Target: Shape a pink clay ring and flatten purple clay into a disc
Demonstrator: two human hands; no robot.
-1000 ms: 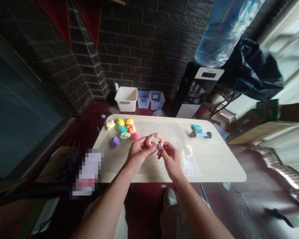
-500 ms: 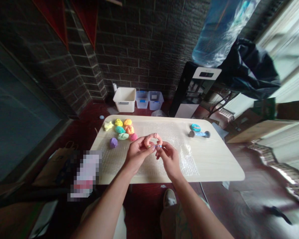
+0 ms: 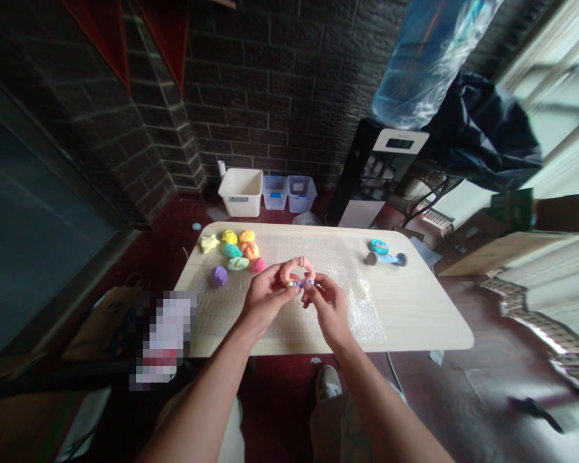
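Observation:
My left hand (image 3: 266, 297) is closed on a pink clay ring (image 3: 296, 267), held a little above the light wooden table (image 3: 415, 318). My right hand (image 3: 325, 302) pinches a thin blue clay strip (image 3: 305, 282) against the ring's lower edge. Both hands meet over a sheet of bubble wrap (image 3: 338, 257) spread on the table.
Several coloured clay lumps (image 3: 236, 251) and a purple ball (image 3: 218, 276) lie at the table's left. A teal clay disc (image 3: 379, 246) and a blue roller (image 3: 386, 259) sit at the right. White and clear bins (image 3: 265, 193) stand on the floor by the brick wall, beside a water dispenser (image 3: 381, 173).
My hands and the ring have stayed in nearly the same place. My right fingers have shifted slightly along the blue strip.

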